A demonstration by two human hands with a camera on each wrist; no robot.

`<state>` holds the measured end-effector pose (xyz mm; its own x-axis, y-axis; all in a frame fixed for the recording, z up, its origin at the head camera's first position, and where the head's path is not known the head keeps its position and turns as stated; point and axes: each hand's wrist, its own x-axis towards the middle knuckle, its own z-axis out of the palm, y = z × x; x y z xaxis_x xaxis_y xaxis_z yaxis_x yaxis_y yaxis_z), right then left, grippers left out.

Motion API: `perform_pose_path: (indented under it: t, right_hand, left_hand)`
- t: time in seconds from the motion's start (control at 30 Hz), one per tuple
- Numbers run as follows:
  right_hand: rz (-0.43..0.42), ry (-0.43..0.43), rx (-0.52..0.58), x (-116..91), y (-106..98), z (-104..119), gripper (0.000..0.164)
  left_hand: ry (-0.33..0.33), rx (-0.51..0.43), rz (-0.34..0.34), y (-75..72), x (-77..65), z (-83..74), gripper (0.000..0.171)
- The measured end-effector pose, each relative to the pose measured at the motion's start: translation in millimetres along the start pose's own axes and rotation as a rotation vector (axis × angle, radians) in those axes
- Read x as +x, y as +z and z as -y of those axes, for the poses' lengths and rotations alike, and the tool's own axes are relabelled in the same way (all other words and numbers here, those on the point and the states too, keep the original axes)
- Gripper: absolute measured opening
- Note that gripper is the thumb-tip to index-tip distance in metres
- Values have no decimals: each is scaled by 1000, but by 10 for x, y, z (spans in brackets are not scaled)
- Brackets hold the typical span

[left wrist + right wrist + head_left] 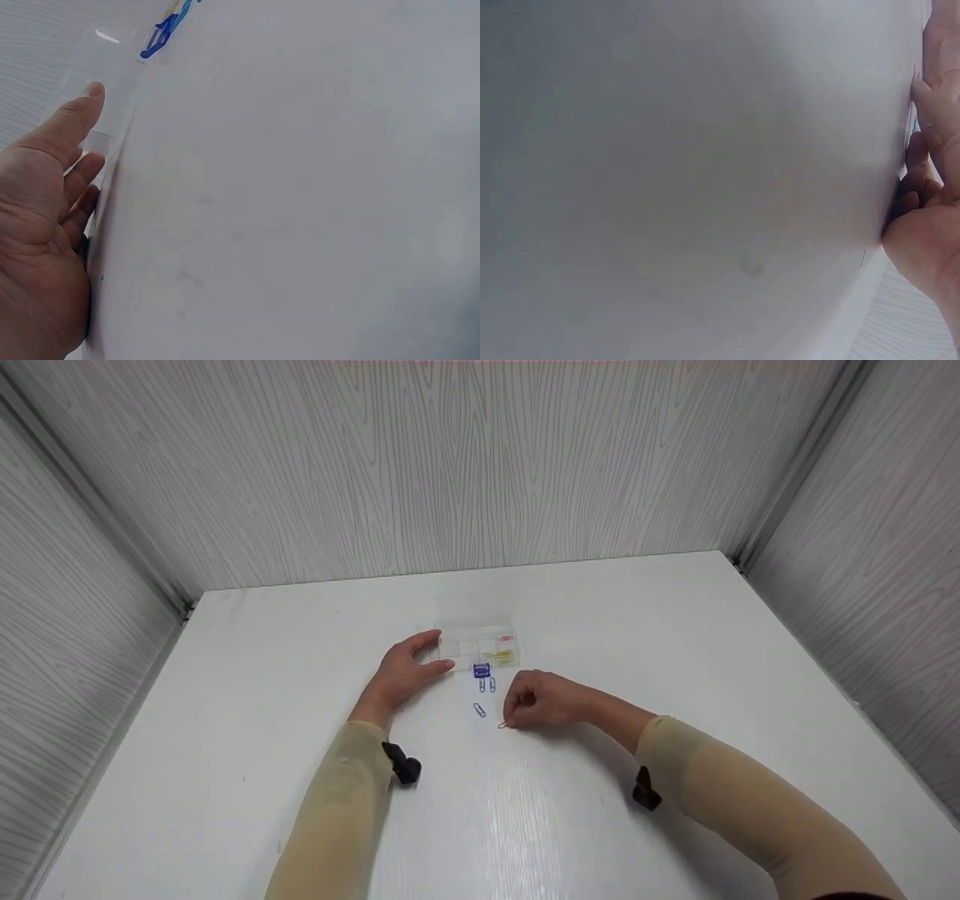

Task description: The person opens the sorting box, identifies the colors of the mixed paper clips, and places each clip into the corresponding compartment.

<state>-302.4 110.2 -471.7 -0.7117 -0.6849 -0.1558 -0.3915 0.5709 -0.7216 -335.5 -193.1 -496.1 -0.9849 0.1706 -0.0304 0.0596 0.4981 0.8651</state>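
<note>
A clear plastic compartment box (459,648) lies on the white table with its lid folded back. My left hand (403,669) holds the box's left end, thumb at the front edge and fingers round the far side; the left wrist view shows this hand (45,202) from the palm side. My right hand (541,699) pinches a small red paper clip (502,725) at the tabletop, right of a loose blue paper clip (479,710). Two more blue paper clips (487,685) lie by a dark blue rectangular piece (481,670) at the box's front.
Yellow paper clips (505,655) and a pink piece (507,638) sit in the box's right-hand compartments. The white table (480,825) is bounded by a grey wood-grain back panel (480,472) and side panels.
</note>
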Motion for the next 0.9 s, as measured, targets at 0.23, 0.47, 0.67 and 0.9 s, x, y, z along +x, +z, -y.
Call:
perform_pose_path:
  t: [0.23,0.47,0.67,0.9]
  right_hand:
    - [1,-28,-15,0,-3,-5,7]
    - [16,-31,-32,17,-4,-21,12]
    - [23,-16,-50,21,0,-21,15]
    - [14,-12,-51,23,10,-34,16]
  left_hand:
    - [-2,2,2,2,2,-4,77]
    - [-4,4,1,1,-5,-15,76]
    - [-6,17,-3,2,-19,-32,76]
    - [-5,11,-3,3,-12,-20,76]
